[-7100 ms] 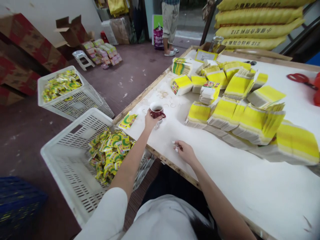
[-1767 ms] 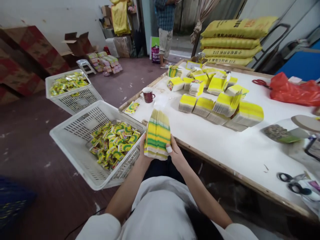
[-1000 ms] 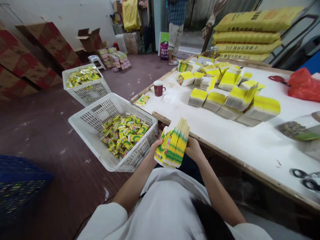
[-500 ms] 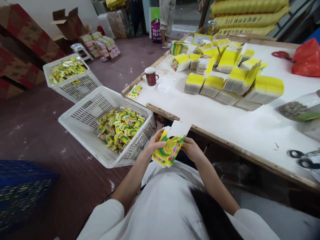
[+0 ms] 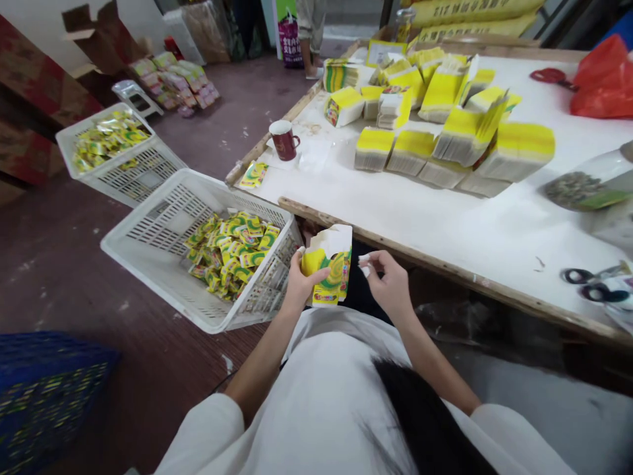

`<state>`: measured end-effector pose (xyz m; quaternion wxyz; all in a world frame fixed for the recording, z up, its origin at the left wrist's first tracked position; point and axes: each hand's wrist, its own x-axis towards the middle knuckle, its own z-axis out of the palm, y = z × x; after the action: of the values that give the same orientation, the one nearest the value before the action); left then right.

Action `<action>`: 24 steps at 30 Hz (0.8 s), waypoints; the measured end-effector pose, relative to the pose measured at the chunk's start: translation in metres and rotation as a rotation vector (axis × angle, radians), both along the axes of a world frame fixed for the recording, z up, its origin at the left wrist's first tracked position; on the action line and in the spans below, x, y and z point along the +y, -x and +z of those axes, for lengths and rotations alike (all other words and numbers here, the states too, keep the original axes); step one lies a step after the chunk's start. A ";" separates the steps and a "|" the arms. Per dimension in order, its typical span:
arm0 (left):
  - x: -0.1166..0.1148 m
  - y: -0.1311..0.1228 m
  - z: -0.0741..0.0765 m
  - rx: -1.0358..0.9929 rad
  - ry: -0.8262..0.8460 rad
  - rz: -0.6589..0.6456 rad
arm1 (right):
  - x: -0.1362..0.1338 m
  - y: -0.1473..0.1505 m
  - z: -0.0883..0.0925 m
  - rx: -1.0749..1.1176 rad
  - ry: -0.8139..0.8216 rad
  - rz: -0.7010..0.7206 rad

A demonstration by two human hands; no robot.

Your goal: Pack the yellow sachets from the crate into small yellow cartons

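A stack of printed yellow-green cards [image 5: 329, 270] with a white upper part is held in my left hand [image 5: 301, 284], thumb across its front. To its right, apart from the stack, my right hand [image 5: 388, 284] pinches small white pieces [image 5: 364, 264] that look like paper between thumb and fingers. Left of my hands, a white plastic crate [image 5: 198, 310] holds many small yellow-green folded packs [image 5: 232, 251]. Stacks of yellow-topped cards [image 5: 410, 152] stand on the white table [image 5: 445, 224].
A red mug [image 5: 283, 142] stands near the table's left edge. On the right lie black-handled scissors [image 5: 593, 290], a clear jar [image 5: 583, 188] and a red bag [image 5: 603, 82]. Another white crate [image 5: 133, 175] and a blue crate [image 5: 49, 389] are on the floor. A person's legs [image 5: 310, 33] show behind.
My right hand has come away from the card stack toward the right, with small white pieces now in its fingers. The stack in my left hand has turned more upright. The view has shifted slightly.
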<state>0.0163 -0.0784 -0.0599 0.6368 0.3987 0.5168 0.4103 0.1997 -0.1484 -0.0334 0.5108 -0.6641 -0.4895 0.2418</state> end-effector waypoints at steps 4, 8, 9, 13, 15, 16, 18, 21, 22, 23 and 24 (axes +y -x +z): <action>-0.002 -0.009 -0.020 0.308 -0.207 0.033 | 0.005 0.020 0.006 -0.328 0.222 0.149; -0.012 -0.017 -0.031 0.595 -0.270 -0.006 | 0.015 0.028 -0.002 -0.526 0.508 0.118; -0.015 -0.019 -0.032 0.650 -0.267 -0.025 | 0.017 0.027 -0.003 -0.532 0.538 0.117; -0.024 -0.026 -0.030 0.814 -0.291 -0.083 | 0.024 0.023 -0.004 -0.545 0.626 0.117; -0.025 -0.028 -0.029 0.851 -0.306 -0.100 | 0.029 0.021 -0.003 -0.544 0.650 0.123; -0.026 -0.029 -0.028 0.859 -0.310 -0.104 | 0.032 0.021 -0.003 -0.539 0.657 0.125; -0.026 -0.029 -0.028 0.872 -0.311 -0.107 | 0.036 0.021 -0.004 -0.516 0.657 0.124; -0.025 -0.029 -0.029 0.890 -0.314 -0.110 | 0.038 0.019 -0.010 -0.448 0.630 0.107; -0.025 -0.028 -0.030 0.888 -0.318 -0.112 | 0.038 0.017 -0.014 -0.414 0.615 0.102; -0.025 -0.028 -0.031 0.882 -0.321 -0.113 | 0.037 0.015 -0.018 -0.372 0.598 0.100; -0.024 -0.027 -0.031 0.872 -0.323 -0.115 | 0.035 0.012 -0.022 -0.321 0.580 0.102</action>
<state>0.0434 -0.1027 -0.0909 0.3117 0.6559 0.6428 0.2438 0.1875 -0.1129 -0.0558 0.2042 -0.7861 -0.5071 0.2883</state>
